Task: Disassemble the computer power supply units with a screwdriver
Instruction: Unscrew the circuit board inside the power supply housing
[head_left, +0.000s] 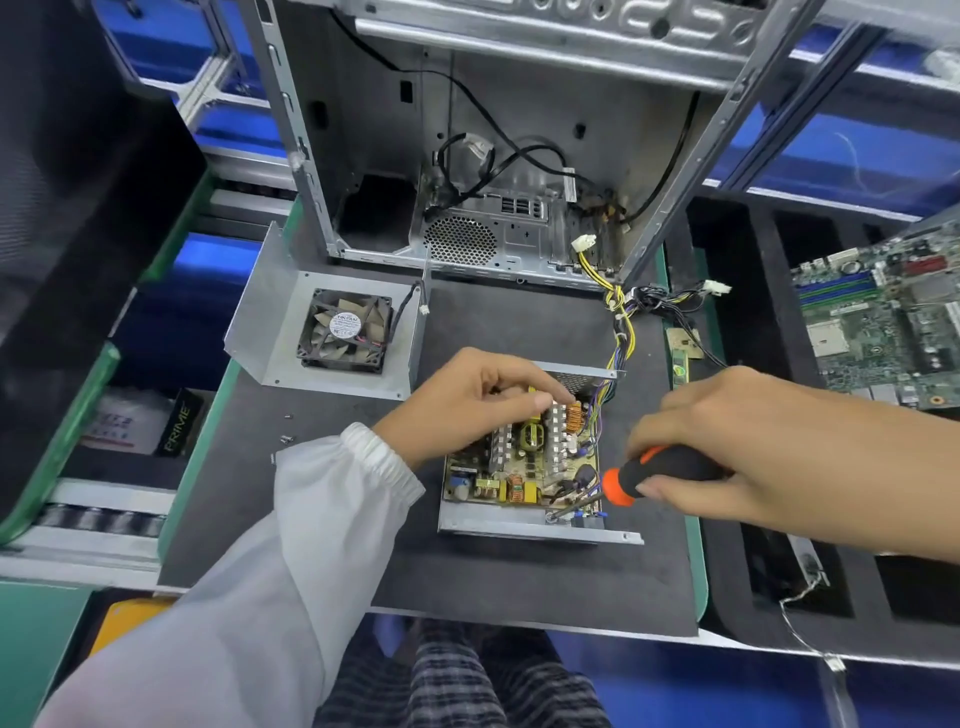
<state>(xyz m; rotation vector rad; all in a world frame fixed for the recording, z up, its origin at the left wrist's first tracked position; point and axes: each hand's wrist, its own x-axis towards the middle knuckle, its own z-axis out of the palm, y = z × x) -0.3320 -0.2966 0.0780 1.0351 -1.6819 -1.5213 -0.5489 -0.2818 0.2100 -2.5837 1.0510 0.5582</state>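
An opened power supply unit (540, 527) lies on the dark mat, its circuit board (524, 467) with coils and heat sinks exposed. My left hand (467, 400) rests on top of the board, fingers curled over the components near the far edge. My right hand (727, 447) grips a black and orange screwdriver (639, 475); its metal tip points down-left at the board's front right corner. The unit's removed cover (280, 306), with a black fan (345, 331) in it, lies to the far left. A bundle of coloured wires (621, 332) runs from the unit toward the case.
An empty grey computer case (467, 171) stands open behind the mat. A green motherboard (883, 327) lies at the right in a black foam tray. Small loose screws (285, 439) lie on the mat at the left. A small green card (678, 369) sits near the wires.
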